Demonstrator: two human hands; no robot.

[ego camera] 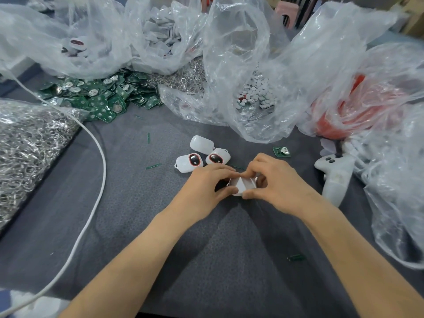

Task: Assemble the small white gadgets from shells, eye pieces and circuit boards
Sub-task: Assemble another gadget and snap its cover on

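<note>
Both hands meet over the grey cloth at the table's middle and grip one small white gadget shell [238, 185] between them. My left hand [206, 187] curls round its left side, my right hand [273, 182] pinches its right side and top; most of the shell is hidden by fingers. Just beyond lie three white gadgets: one with a red-rimmed dark eye piece [190, 162], a second with an eye piece [217, 157], and a plain one [202, 144]. A single green circuit board [281, 151] lies to the right.
A heap of green circuit boards [98, 97] lies at the back left. Clear bags hold white shells [160, 33], small white discs [257, 92] and metal rings [29, 143]. A white handheld tool [335, 175] lies right. A white cable [101, 154] curves across the left.
</note>
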